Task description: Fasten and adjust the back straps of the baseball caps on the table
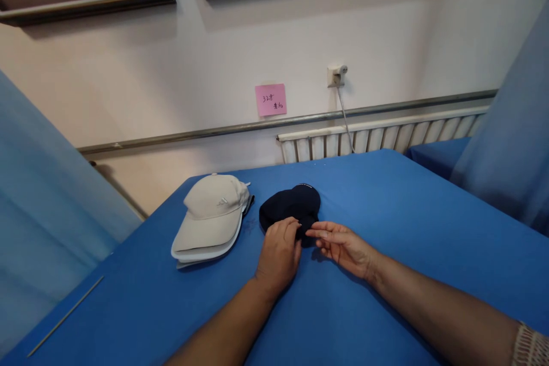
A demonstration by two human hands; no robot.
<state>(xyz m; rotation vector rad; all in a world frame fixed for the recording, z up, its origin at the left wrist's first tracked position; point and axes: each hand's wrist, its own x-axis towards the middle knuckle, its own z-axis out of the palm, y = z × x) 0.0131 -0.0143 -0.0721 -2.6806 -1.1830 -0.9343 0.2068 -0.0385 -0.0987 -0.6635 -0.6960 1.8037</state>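
A dark navy cap (285, 204) lies on the blue-covered table, its brim pointing away to the right. My left hand (279, 254) is closed on the cap's near edge, fingers curled over the fabric. From the right, my right hand (343, 247) pinches the same near edge between thumb and fingers; the exact part it grips is small and dark. To the left of the navy cap sits a stack of caps, with a beige cap (214, 206) on top and a white brim showing underneath.
The blue tablecloth (429, 229) covers the table up to the wall. A thin stick (66, 315) lies at the left edge. Behind are a radiator (377, 136), a metal pipe (193, 136), a plugged socket (337, 76) and a pink note (270, 100). Blue curtains (38, 211) hang at both sides.
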